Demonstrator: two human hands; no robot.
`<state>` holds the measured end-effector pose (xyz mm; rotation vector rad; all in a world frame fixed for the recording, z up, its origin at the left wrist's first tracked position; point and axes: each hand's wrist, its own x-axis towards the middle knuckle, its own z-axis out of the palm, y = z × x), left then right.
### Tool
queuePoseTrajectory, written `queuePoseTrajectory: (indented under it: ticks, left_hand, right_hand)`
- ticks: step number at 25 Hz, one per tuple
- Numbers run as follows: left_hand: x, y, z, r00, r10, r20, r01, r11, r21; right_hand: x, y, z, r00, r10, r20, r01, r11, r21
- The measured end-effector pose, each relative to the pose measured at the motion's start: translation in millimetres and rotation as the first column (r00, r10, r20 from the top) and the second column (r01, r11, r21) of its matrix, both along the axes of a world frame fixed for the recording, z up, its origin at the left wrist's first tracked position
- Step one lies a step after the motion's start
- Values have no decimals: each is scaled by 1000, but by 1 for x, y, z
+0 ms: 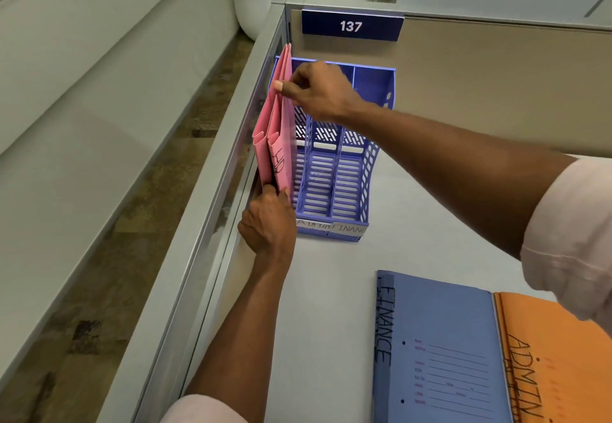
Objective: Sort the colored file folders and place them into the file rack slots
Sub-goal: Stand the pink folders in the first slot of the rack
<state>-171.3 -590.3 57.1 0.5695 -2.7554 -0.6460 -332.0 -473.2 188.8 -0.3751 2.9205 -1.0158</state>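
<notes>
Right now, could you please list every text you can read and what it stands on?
"137": blue sign on the partition.
"FINANCE": blue folder, spine.
"ADMIN": orange folder.
"FINANC": front label of the file rack.
Unreadable: writing on the pink folders, rack's other label, blue folder's printed form.

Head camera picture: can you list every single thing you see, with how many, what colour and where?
pink folders: two, pink, upright at the left slot of the rack
file rack: one, purple-blue, on the desk against the partition
blue folder: one, blue, marked FINANCE, flat on the near desk
orange folder: at least one, orange, marked ADMIN, flat to the right of the blue folder
number sign: one, dark blue, reads 137, on the partition
plant pots: two, white, beyond the partition
desk: one, white, under everything
left hand: one, grips the pink folders' lower end
right hand: one, pinches their top edge
</notes>
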Motion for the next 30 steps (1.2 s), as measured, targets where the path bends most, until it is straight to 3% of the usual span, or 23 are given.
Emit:
queuePoseTrajectory:
  ticks: [9,13,17,21,24,27,30]
  left_hand:
    - [9,-4,-4,991,74,107,-72,997,-19]
    - [41,13,-31,924,-45,381,54,998,-12]
    - [86,49,-61,766,-221,604,258,966,27]
    - [132,83,-84,631,-394,668,454,886,93]
    - [158,99,-94,558,-478,678,526,836,156]
    - [175,111,-99,530,-507,680,517,828,215]
    - [185,117,-101,536,-480,694,409,867,284]
  right_hand:
    - [83,0,-14,994,-27,110,41,991,-129]
    - [149,28,-36,980,-64,189,115,954,-277]
    - [230,66,-77,917,-215,336,334,873,-355]
    - [317,111,-134,768,-396,503,569,782,-255]
    - [372,145,-170,666,-519,536,676,724,-139]
    - [415,179,-198,596,-626,502,741,670,-45]
    - [445,210,-216,537,-709,457,783,620,43]
